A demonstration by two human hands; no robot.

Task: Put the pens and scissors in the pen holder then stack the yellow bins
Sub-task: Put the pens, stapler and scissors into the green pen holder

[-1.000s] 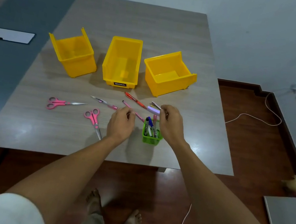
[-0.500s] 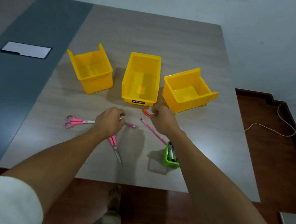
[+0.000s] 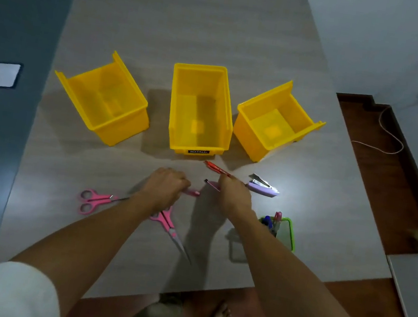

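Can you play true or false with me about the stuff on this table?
1. There are three yellow bins on the table. True.
2. The bins are stacked already. False: they stand side by side, apart.
3. Both pink scissors are in the green pen holder. False: they lie on the table.
4. The pen holder has pens in it. True.
5. The purple stapler sits inside a bin. False: it lies on the table by the right hand.
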